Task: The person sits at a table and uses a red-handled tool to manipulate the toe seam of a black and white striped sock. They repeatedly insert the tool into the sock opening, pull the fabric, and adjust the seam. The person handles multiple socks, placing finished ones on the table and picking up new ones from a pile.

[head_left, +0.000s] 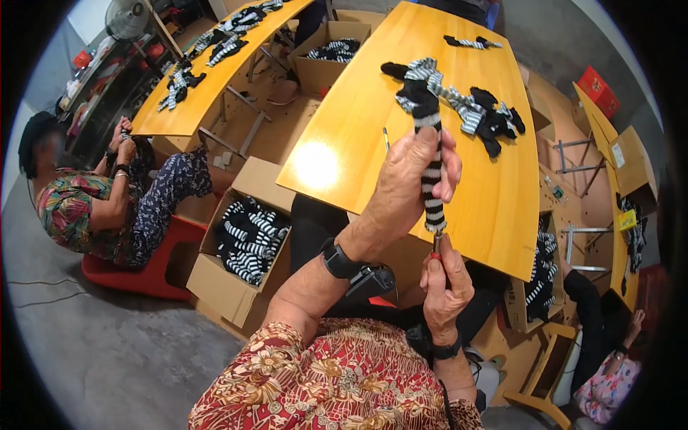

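Note:
My left hand (408,172) is closed round a narrow black-and-white striped knit sock (432,178), held stretched lengthwise above the near part of the table. Its lower end points toward my right hand (448,290). Those fingers pinch a slim red-handled tool (436,255) with a metal shaft, whose tip meets the sock's lower end; whether it is inside the knit I cannot tell. Past my left hand, a loose heap of striped socks (469,111) lies on the yellow table (351,115), and one more sock (473,43) rests toward its far edge.
A thin pen-like item (385,138) lies on the table. Open cardboard boxes with striped socks stand left (240,301) and right (517,308) of me. At left, a person (93,208) sits on a red seat by another table (190,100); another person (609,387) is at lower right.

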`<state>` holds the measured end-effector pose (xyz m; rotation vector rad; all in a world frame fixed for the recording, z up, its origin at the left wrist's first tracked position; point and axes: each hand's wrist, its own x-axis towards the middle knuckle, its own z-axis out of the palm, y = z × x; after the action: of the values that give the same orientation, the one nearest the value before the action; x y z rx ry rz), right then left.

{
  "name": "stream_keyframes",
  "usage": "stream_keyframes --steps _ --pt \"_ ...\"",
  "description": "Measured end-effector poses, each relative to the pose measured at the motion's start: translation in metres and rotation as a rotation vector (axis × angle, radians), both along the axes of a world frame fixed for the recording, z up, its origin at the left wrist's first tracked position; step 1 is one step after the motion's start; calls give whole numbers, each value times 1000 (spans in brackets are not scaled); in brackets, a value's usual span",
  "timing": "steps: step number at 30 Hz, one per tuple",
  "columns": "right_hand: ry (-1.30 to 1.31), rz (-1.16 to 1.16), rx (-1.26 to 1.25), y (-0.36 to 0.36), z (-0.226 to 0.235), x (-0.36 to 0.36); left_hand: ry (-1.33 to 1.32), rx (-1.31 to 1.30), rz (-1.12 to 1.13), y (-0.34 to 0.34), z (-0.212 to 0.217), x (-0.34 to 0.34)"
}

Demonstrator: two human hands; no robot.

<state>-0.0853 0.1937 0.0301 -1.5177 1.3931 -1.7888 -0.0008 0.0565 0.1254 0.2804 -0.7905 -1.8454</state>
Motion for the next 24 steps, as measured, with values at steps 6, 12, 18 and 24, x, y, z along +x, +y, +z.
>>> stream_keyframes --steps 6,12,18,24 --pt "-259 87 126 7 6 3 -275 -337 41 16 -42 -2" --pt "-279 122 148 0 14 -9 -75 -116 -96 16 -42 -2" --pt "154 46 109 -4 27 -16 17 -111 73 -9 -19 7" --pt "13 87 154 7 8 -19 193 -13 46 -20 -22 12"
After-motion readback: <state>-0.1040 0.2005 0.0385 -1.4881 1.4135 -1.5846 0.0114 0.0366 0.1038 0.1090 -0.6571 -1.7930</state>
